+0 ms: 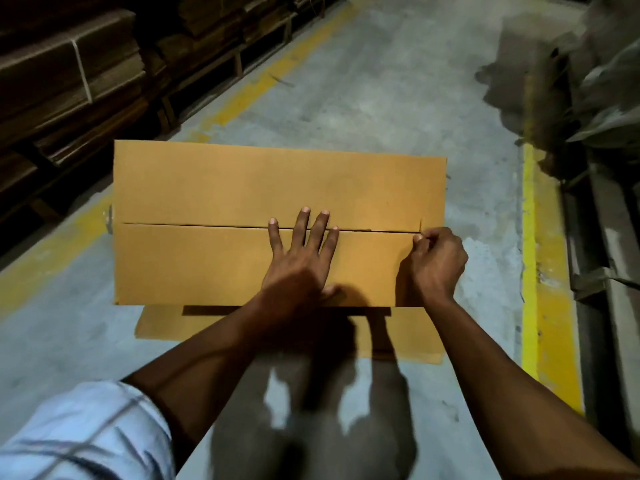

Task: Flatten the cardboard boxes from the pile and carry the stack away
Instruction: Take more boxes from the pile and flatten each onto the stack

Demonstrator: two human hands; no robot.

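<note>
The left hand lies flat with straight, spread fingers on the top of a closed cardboard box, its fingertips crossing the centre seam where the two top flaps meet. The right hand is curled at the right end of that seam, thumb and fingers pinched together on something too small to make out, likely the end of a tape strip or the flap edge. The box stands on the concrete floor in an aisle, resting partly over one flattened cardboard sheet that shows beneath its near edge. By my reading, the step in hand is opening this box so it can be collapsed: the seam looks closed, so flattening has not begun here. The next move would call for peeling or pulling along the seam while the flat hand holds the flaps down, then lifting both flaps. Counted: one upright box, one flat sheet under it, two hands. Bundled cardboard stacks on pallets line the left, and two yellow floor lines border the aisle.
</note>
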